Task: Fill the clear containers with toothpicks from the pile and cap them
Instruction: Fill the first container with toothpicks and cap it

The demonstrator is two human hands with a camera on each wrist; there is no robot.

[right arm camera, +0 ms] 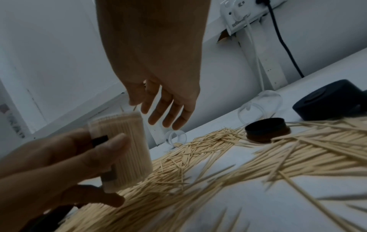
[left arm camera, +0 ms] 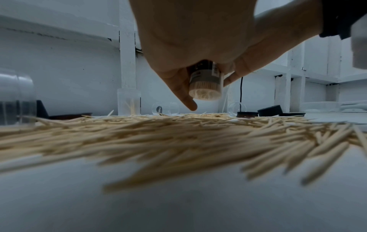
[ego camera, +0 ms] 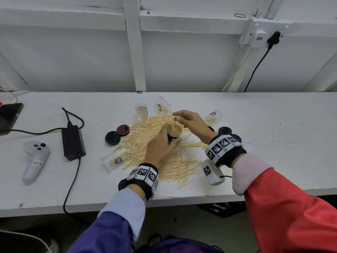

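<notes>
Left sleeve [ego camera: 109, 227] dark blue, pale blue cuff [ego camera: 125, 207]. Right sleeve [ego camera: 291, 212] red, pink cuff [ego camera: 249, 172]. Black wristband on each wrist, ringed with white blocks bearing black square-pattern markers [ego camera: 144, 173] [ego camera: 221, 145]. White padded camera pod [ego camera: 211, 173] with same marker under right wrist, thin black cable [ego camera: 227, 176] trailing from it.

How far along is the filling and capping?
None capped yet. In hand: the left hand grips a nearly full container; the right hand hovers open above it. Left: four near-empty containers, like the upright one, the toothpick pile, loose caps.
</notes>
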